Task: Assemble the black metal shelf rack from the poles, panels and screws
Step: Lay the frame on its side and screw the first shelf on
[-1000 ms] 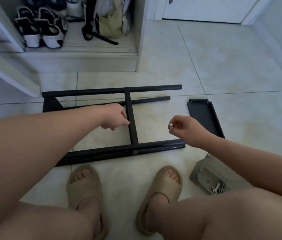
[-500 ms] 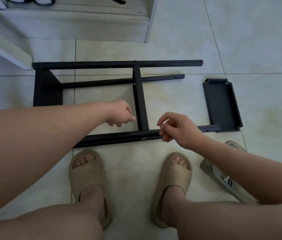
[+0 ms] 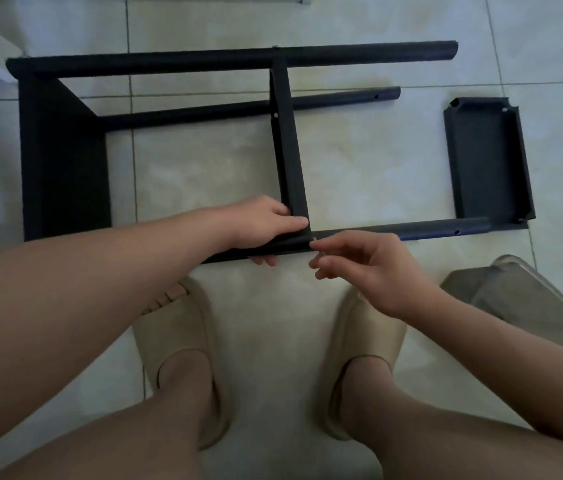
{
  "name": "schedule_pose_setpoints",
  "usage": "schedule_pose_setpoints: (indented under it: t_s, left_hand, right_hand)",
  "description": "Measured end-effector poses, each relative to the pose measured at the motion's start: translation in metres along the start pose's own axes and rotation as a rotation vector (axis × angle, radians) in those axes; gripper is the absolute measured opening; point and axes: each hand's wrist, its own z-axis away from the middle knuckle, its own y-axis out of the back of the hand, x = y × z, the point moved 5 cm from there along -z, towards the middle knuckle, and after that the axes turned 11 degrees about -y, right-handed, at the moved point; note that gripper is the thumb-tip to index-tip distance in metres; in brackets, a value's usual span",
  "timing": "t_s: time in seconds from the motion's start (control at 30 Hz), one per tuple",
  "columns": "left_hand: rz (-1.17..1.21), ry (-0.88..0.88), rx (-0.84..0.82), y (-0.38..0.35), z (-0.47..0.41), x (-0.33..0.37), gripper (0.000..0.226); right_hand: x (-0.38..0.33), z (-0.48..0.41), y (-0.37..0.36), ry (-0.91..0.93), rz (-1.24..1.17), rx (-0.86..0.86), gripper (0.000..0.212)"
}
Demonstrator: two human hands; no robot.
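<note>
Pale tiled floor (image 3: 359,161) carries everything. On it we note the half-built black metal shelf rack (image 3: 62,161), lying on its side. A broad end panel sits at left, and a narrower black middle panel (image 3: 288,150) crosses between long round black poles. The far pole (image 3: 238,58) and the second pole (image 3: 342,98) lie beyond. The near pole (image 3: 429,230) runs closest to our feet, its right end just beside a loose black tray-shaped panel (image 3: 487,164) lying flat on the floor. Grey plastic wrapper (image 3: 515,299) at right, near our right leg. Two beige foam slippers (image 3: 176,327) stand just below the near pole.

Our left hand (image 3: 262,226) grips the near pole where the middle panel meets it, thumb on top, fingertips curled beneath. Our right hand (image 3: 363,268) pinches a small silver screw (image 3: 314,240) between thumb and forefinger. The screw's tip is at that same joint, and the other fingers are loosely bent.
</note>
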Motion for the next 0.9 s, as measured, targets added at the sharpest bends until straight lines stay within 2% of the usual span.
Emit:
schedule_pose_setpoints:
  t_s: [0.3, 0.9]
  left_hand:
    - [-0.05, -0.025, 0.089, 0.0, 0.001, 0.0, 0.032]
    - [-0.029, -0.045, 0.117, -0.002, 0.004, -0.002, 0.036]
  right_hand:
    - [0.023, 0.003, 0.001, 0.01, 0.06, 0.035, 0.015]
    - [0.011, -0.006, -0.013, 0.004, 0.185, 0.085, 0.013]
